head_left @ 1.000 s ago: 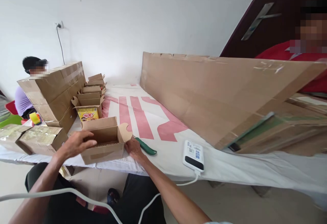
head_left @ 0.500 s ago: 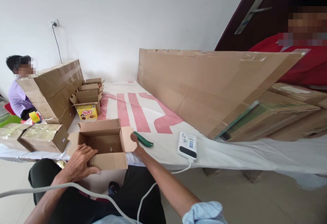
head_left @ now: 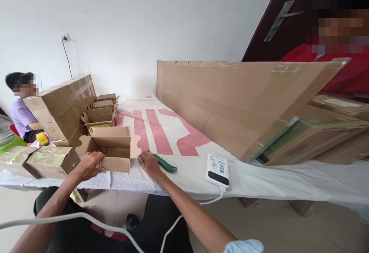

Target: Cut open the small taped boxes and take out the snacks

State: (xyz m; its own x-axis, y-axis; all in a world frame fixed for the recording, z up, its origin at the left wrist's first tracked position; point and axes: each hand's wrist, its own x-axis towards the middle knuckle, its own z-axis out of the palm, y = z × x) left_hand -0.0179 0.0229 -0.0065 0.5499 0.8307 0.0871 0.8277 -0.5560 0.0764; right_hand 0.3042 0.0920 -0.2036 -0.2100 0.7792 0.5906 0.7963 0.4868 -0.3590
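Note:
A small open cardboard box (head_left: pixel 115 149) stands near the front edge of the cloth-covered table (head_left: pixel 178 176), its flaps spread out. My left hand (head_left: pixel 88 165) grips the box's near left flap. My right hand (head_left: pixel 148 164) lies flat on the cloth just right of the box, fingers apart, touching the end of a green-handled tool (head_left: pixel 164 163) without holding it.
More open boxes (head_left: pixel 100 112) line up behind, beside stacked sealed cartons (head_left: pixel 62 109) and taped packs (head_left: pixel 43 160). A white power bank (head_left: pixel 218 170) with cable lies to the right. A long cardboard sheet (head_left: pixel 230 103) leans across the table. One person sits far left, another stands at right.
The box has moved from the table's edge back onto the table. My right hand left the box's right flap and now rests on the cloth by the green tool.

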